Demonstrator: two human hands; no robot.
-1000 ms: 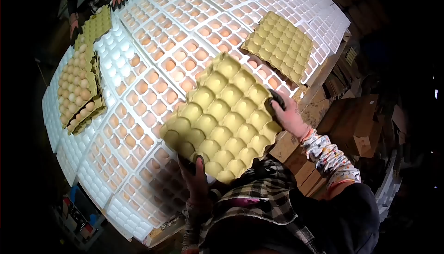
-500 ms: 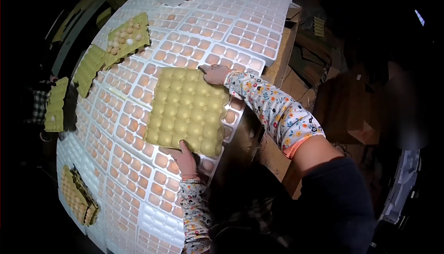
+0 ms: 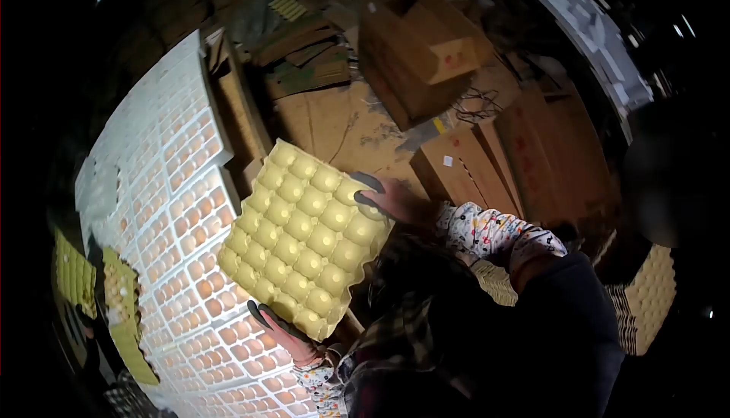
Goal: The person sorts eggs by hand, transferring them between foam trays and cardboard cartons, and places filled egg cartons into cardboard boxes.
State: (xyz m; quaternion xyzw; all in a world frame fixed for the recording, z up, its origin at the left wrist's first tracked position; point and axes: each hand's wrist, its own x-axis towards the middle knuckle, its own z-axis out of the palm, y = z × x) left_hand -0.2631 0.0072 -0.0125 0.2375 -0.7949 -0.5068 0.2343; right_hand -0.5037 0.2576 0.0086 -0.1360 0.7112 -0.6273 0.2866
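A yellow-green pulp egg tray (image 3: 300, 235) is held tilted in front of my body, its cups showing no eggs. My right hand (image 3: 384, 197), in a dark-tipped glove, grips its upper right edge. At its lower left edge, my left hand (image 3: 281, 330) has hold of the rim. Part of the tray overlaps the white plastic trays (image 3: 179, 220), which hold many light brown eggs, and part hangs beyond their edge. What lies under the held tray is hidden.
An open cardboard box (image 3: 418, 53) stands beyond the table, with more cartons (image 3: 471, 171) beside it. Stacked pulp trays (image 3: 646, 300) are at the lower right. Pulp trays with eggs (image 3: 118, 292) lie at the far left. Wires (image 3: 479, 104) lie near the box.
The view has swung right, towards the cardboard boxes. Both hands still hold the pulp tray, which is now tilted and partly off the table's edge.
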